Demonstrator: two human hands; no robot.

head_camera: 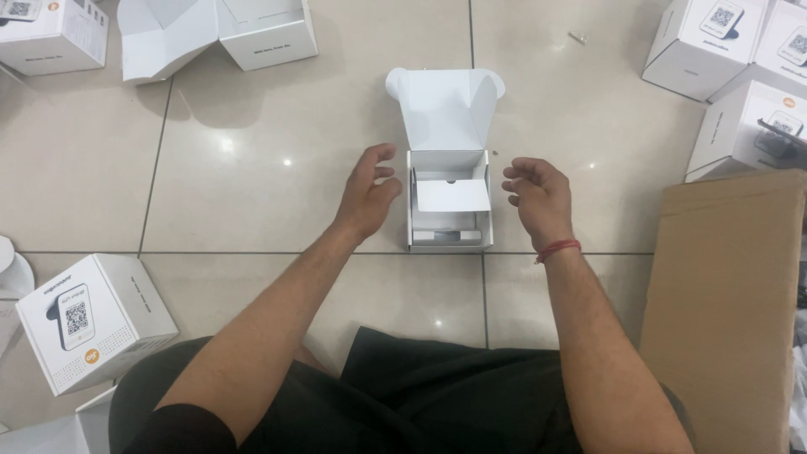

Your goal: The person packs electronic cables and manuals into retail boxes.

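Head view: open white box [448, 197] sits centre on the tiled floor [252, 168], lid flap up at 12, a white card [453, 195] lying inside; left hand [370, 195] at its 9 and right hand [538, 195] at its 3, both spread, empty, just beside the walls w/o touching. Looks like mid-packing, so next move likely needs both palms closing on the box. Closed white boxes [92, 324] at 8 and 1–2, brown carton [727, 294] at 4.

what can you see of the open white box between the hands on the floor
The open white box stands on the tiled floor, looks like thin cardboard, small and squarish. Its lid is folded back and stands up with two rounded side flaps spread. Inside, a white card insert lies tilted over a pale grey item near the front wall. The left hand and right hand hover at either side, fingers curled; neither clearly touches it.
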